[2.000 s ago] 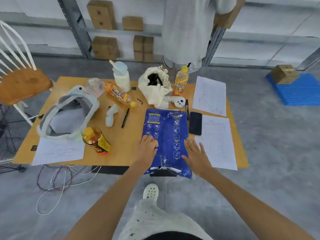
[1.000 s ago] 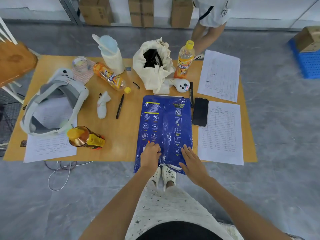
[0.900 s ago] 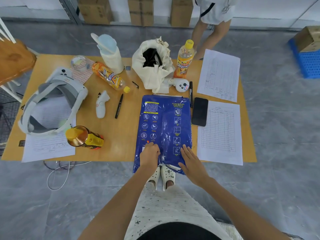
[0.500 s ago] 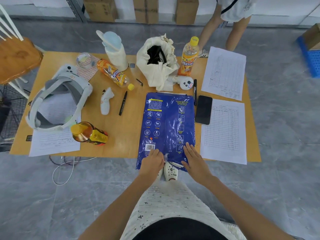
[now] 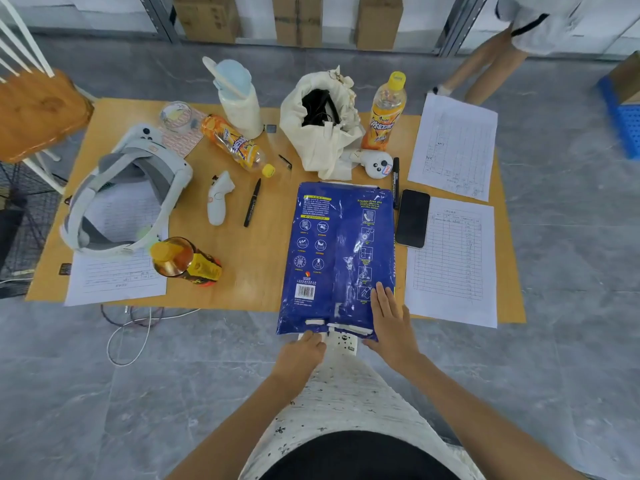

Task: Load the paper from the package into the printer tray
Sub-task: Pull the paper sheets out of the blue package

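At near edge of wooden surface [image 5: 256, 251]: glossy blue plastic paper package [image 5: 337, 258] lies flat, overhanging. Right hand [image 5: 391, 323] flat, grip released, pressing package. Left hand [image 5: 303, 351] fingers curled at torn end; grip unclear.

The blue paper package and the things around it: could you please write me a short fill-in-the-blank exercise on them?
1. The blue paper package hangs over the table's ____ edge.
2. The right hand lies ____ on the package.
3. The black phone lies to the package's ____.
4. The left hand is at the package's ____ end.

Missing words: near; flat; right; near
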